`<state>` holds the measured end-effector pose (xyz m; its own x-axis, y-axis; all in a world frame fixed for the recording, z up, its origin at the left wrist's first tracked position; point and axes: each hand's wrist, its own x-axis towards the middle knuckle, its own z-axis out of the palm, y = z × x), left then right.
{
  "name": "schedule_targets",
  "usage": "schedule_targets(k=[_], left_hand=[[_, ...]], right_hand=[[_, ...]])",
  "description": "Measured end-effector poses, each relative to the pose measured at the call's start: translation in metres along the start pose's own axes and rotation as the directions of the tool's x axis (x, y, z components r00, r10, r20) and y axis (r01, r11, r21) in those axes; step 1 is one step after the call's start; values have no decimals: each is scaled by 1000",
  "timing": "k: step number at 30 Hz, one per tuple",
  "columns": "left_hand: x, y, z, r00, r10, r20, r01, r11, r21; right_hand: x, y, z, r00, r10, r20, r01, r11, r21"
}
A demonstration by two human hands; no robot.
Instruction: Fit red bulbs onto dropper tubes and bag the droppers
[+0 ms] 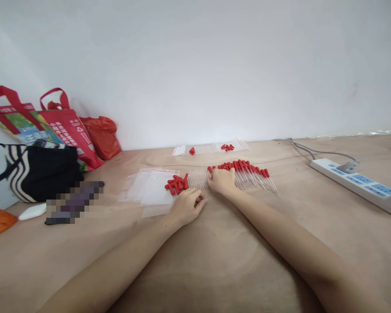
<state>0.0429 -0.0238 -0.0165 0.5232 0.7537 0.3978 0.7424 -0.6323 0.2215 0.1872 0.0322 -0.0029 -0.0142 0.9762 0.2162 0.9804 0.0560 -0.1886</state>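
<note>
My left hand (188, 205) rests on the table with its fingers curled. Just beyond it lies a small heap of red rubber bulbs (176, 185), beside a row of thin clear glass tubes (197, 179). My right hand (222, 181) is closed over the tubes' right end, fingertips pointing down; whatever either hand pinches is hidden. Spreading rightward from under my right hand is a fan of droppers (252, 176), clear tubes capped with red bulbs. Overlapping clear zip bags (153, 184) lie flat to the left of the loose bulbs.
Against the wall lie more bagged tubes (204, 149) with red bulbs (227, 148). A white power strip (355, 179) with a grey cable is at right. Shopping bags (67, 130), a red plastic bag (101, 134) and a black bag (48, 169) stand at left on the wooden table (228, 261).
</note>
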Motion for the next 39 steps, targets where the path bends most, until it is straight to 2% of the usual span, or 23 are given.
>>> schedule_targets(k=[3, 7, 9, 12, 18, 26, 29, 31, 33, 35, 37, 39], left_hand=[[2, 1, -5, 994, -9, -109, 21, 994, 105], [8, -7, -18, 949, -179, -260, 245, 936, 252], [11, -16, -24, 921, -266, -286, 350, 887, 301], [13, -27, -27, 903, -323, -284, 410, 843, 347], [12, -30, -18, 928, -267, -261, 355, 846, 398], [15, -34, -11, 909, -282, -307, 387, 843, 373], [14, -32, -13, 900, -234, -368, 357, 881, 312], [12, -26, -14, 907, -164, -389, 264, 939, 220], [8, -17, -13, 936, -75, -345, 113, 990, 90], [4, -8, -9, 970, -8, -241, 0, 999, -33], [0, 0, -4, 988, 18, -156, -33, 995, -93], [-1, 4, 0, 992, 23, -127, -37, 993, -114]], right_hand=[[0, -4, -1, 999, 15, 46, -14, 1000, -25], [1, -3, 2, 998, 20, 58, -19, 999, -29], [0, 0, 4, 999, 22, 29, -21, 999, -24], [-4, 5, 7, 999, 12, -47, -12, 1000, -10], [-27, 24, 5, 971, -85, -225, 96, 995, 35], [-60, 55, 1, 924, -207, -322, 238, 969, 60], [-64, 62, -1, 911, -234, -338, 277, 957, 84], [-65, 65, -1, 901, -264, -345, 316, 943, 104], [-66, 67, -1, 890, -303, -341, 365, 921, 136], [-67, 68, -1, 880, -348, -323, 416, 893, 171], [-68, 68, -2, 870, -392, -299, 456, 869, 190], [-70, 66, -3, 858, -433, -277, 491, 850, 192]])
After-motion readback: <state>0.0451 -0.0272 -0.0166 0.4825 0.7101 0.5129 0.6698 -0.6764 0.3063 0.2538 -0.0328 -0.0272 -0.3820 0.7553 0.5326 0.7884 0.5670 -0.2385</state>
